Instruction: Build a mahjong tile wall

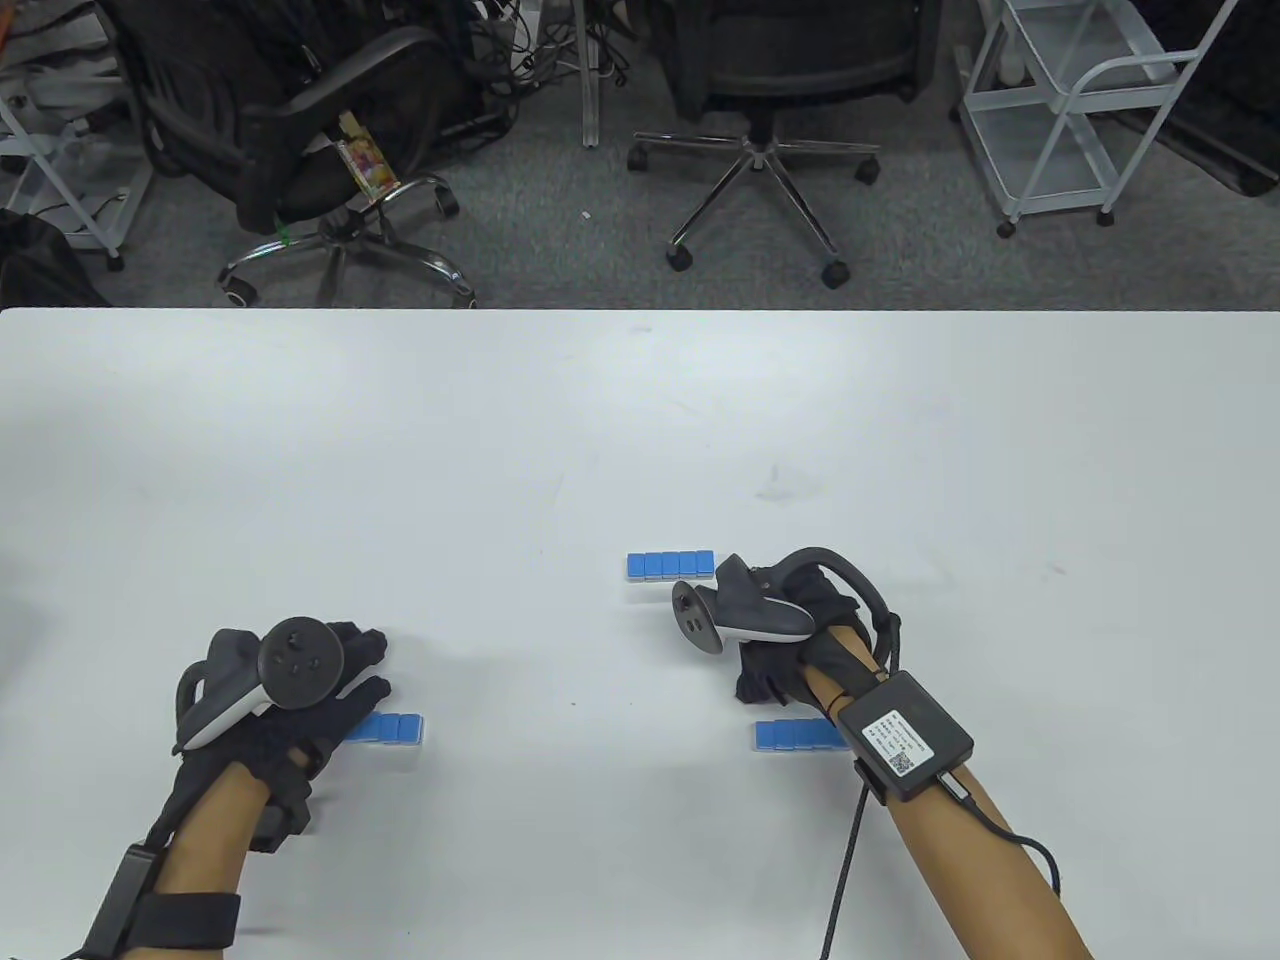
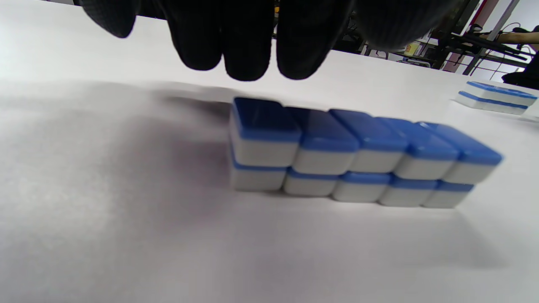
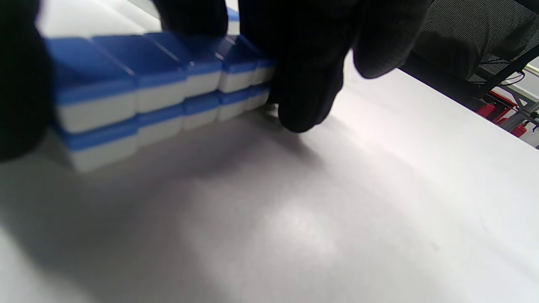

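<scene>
A: Nearest, what lies on the table?
B: Two double-layer tile stacks: left stack just beside the left hand, whose fingers hang loose above it, holding nothing.
A: And further off?
B: The right hand grips the far stack at both ends; a near stack lies by its wrist

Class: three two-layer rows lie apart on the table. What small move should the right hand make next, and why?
Probably slide the gripped row leftward toward the left row: the right hand holds it at both ends, and the rows lie apart, not yet one wall.
</scene>
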Motion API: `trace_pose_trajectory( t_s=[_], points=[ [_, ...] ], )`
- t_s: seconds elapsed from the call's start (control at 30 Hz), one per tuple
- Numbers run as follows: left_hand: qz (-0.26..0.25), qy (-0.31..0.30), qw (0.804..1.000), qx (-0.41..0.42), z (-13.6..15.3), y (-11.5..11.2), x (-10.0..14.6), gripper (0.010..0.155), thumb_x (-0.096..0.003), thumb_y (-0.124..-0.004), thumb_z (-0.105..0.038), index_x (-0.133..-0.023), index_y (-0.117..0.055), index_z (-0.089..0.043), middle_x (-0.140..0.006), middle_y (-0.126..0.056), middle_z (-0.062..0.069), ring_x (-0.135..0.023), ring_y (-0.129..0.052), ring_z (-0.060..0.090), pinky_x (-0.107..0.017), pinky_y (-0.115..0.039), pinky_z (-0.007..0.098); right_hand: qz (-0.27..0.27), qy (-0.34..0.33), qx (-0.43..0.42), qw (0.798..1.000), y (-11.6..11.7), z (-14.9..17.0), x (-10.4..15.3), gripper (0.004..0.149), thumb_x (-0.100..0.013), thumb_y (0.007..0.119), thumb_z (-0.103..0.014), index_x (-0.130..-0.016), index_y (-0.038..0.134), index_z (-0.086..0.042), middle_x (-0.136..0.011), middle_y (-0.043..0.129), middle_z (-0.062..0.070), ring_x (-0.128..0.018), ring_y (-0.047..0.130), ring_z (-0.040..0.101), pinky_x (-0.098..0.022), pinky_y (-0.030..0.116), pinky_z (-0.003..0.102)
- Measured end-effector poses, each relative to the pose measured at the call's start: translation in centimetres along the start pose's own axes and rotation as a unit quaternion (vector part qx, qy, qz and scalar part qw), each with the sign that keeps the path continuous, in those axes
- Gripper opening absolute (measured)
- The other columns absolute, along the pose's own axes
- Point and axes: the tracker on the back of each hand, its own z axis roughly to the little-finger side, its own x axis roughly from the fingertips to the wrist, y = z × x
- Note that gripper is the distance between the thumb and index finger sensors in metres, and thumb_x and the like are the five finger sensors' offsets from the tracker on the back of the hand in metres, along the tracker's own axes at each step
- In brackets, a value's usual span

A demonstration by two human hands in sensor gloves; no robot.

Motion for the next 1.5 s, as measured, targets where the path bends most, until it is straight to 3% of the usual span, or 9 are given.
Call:
trace_pose_trajectory(
  t_s=[0.23,1.23,1.5],
  points=[
    [0.001,0.000,1.000,0.003,0.0,0.0,0.0,0.063,-0.0488,-0.062,-0.058,-0.108,-0.062,-0.035,-0.117,-0.060,0.000,-0.111,-0.057,0.033,-0.081,-0.045,0.063,0.035,-0.031,0.017,0.999,-0.3,0.4,-0.7,0.085,-0.008,0.097,-0.062,-0.084,0.070,-0.035,-0.101,0.075,0.007,-0.074,0.095,0.030,-0.073,0.063,0.061],
    [0.002,0.000,1.000,0.003,0.0,-0.1,0.0,0.063,-0.0488,-0.062,-0.058,-0.108,-0.062,-0.035,-0.117,-0.060,0.000,-0.111,-0.057,0.033,-0.081,-0.045,0.063,0.001,-0.008,-0.037,0.999,-0.5,1.5,-0.5,0.084,-0.015,0.093,-0.061,-0.089,0.062,-0.037,-0.108,0.062,0.010,-0.088,0.084,0.035,-0.074,0.059,0.065],
    [0.002,0.000,1.000,0.003,0.0,-0.1,0.0,0.063,-0.0488,-0.062,-0.058,-0.108,-0.062,-0.035,-0.117,-0.060,0.000,-0.111,-0.057,0.033,-0.081,-0.045,0.063,-0.010,-0.007,-0.033,0.999,-0.3,1.5,-0.1,0.085,-0.017,0.089,-0.062,-0.091,0.056,-0.036,-0.113,0.044,0.013,-0.096,0.072,0.041,-0.074,0.054,0.068]
  ],
)
